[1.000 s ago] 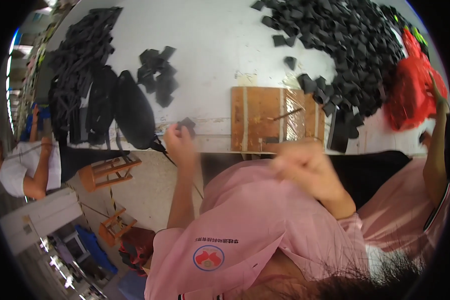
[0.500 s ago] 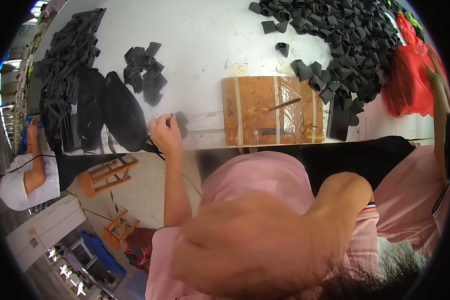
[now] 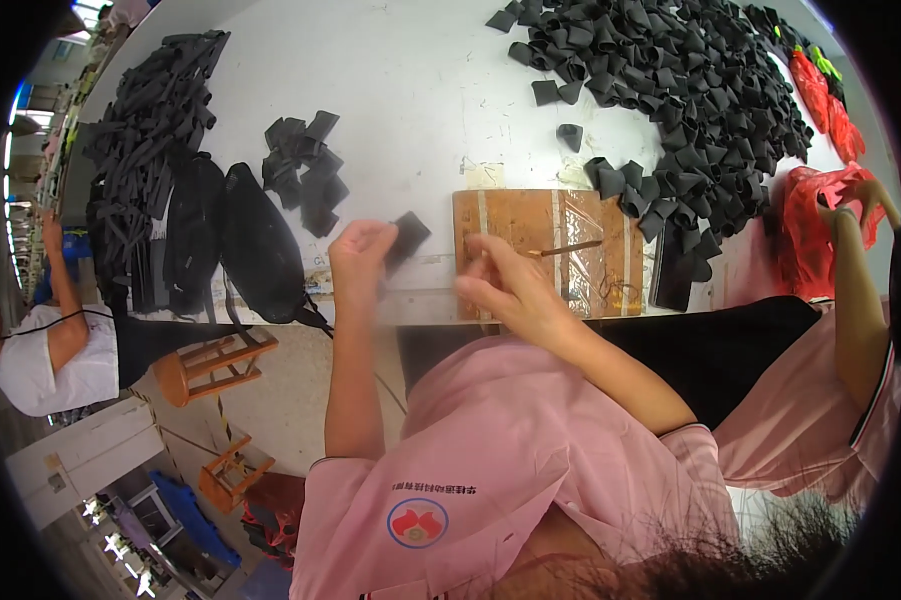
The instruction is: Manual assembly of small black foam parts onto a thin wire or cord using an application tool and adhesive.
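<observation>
My left hand [image 3: 361, 246] is closed on the edge of a small dark grey fabric piece [image 3: 407, 240], held just above the white table near its front edge. To the right of it, my right hand [image 3: 515, 283] reaches over the left part of a wooden board [image 3: 478, 215], its thumb and fingers apart with nothing seen between them. A thin brown stick-like tool [image 3: 568, 248] lies across the board. Beyond my left hand lies a small group of flat dark pieces [image 3: 305, 165].
A large heap of folded black loops [image 3: 690, 100] covers the far right. Strips [image 3: 155, 120] are piled at the left beside a black pouch [image 3: 260, 235]. A dark flat phone-like object [image 3: 673, 270] lies beside the board. Another person's hand [image 3: 860, 205] touches a red plastic bag [image 3: 810, 220].
My left hand has moved slightly right with the fabric piece. My right hand has come from near my body to the board. At the right, the other person's hand now reaches the red bag.
</observation>
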A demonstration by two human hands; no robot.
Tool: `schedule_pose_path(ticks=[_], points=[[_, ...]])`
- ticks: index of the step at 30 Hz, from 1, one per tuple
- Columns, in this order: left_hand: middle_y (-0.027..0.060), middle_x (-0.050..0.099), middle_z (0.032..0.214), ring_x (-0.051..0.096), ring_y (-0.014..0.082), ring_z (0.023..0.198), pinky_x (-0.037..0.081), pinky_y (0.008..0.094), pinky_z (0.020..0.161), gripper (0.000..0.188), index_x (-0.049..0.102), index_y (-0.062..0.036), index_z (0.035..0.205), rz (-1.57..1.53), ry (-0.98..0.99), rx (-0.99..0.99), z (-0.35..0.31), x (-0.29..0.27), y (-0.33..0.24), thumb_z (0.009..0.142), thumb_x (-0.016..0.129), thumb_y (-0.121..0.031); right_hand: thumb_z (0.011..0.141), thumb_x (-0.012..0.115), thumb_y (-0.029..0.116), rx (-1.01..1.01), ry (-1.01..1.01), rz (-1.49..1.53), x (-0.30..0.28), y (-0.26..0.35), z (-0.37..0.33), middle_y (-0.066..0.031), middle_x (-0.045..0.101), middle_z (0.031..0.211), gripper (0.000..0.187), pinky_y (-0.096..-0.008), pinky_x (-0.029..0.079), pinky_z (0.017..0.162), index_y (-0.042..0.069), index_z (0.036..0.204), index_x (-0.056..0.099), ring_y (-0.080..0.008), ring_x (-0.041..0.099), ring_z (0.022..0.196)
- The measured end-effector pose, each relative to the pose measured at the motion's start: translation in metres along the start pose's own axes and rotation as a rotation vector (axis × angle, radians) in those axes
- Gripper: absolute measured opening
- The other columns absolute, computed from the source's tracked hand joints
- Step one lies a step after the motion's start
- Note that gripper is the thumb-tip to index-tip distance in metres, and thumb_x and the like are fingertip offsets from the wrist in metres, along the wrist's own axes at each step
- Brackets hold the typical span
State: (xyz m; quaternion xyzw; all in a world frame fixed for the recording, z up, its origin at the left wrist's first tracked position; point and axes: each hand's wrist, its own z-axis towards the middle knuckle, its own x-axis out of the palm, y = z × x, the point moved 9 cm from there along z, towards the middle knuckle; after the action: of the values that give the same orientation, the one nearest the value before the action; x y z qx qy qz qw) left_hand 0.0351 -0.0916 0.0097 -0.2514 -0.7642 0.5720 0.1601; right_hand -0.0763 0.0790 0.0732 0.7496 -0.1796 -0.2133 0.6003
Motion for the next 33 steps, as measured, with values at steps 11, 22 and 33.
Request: schedule_pose_path(ticks=[11, 22, 33], points=[[-0.0002, 0.058, 0.066, 0.046, 0.0035, 0.052, 0.035, 0.0166, 0.046, 0.010, 0.057, -0.0020, 0.081, 0.052, 0.196, -0.098, -0.033, 0.025, 0.011, 0.074, 0.062, -0.006, 0.076, 0.060, 0.008, 0.186, 0.065, 0.339, 0.030, -0.055, 0.031, -0.0008, 0.054, 0.057, 0.012, -0.0187, 0.037, 0.041, -0.003, 0.081, 0.058, -0.0042, 0.046, 0.046], [0.0040, 0.060, 0.083, 0.055, 0.0067, 0.072, 0.043, 0.0180, 0.062, 0.020, 0.055, 0.0004, 0.097, -0.139, 0.120, -0.143, -0.040, -0.022, 0.019, 0.078, 0.053, -0.002, 0.084, 0.052, 0.010, 0.567, 0.243, 0.803, 0.066, -0.088, 0.023, -0.0011, 0.057, 0.068, 0.007, -0.0197, 0.041, 0.043, 0.004, 0.082, 0.056, -0.0091, 0.052, 0.051], [-0.0029, 0.051, 0.060, 0.039, 0.0023, 0.043, 0.027, 0.0151, 0.037, 0.008, 0.057, -0.0032, 0.083, -0.127, -0.084, -0.159, -0.039, -0.059, 0.024, 0.077, 0.060, -0.007, 0.084, 0.052, 0.012, 0.612, 0.308, 0.890, 0.081, -0.086, 0.024, -0.0020, 0.056, 0.067, 0.009, -0.0197, 0.040, 0.043, 0.004, 0.084, 0.055, -0.0086, 0.050, 0.052]])
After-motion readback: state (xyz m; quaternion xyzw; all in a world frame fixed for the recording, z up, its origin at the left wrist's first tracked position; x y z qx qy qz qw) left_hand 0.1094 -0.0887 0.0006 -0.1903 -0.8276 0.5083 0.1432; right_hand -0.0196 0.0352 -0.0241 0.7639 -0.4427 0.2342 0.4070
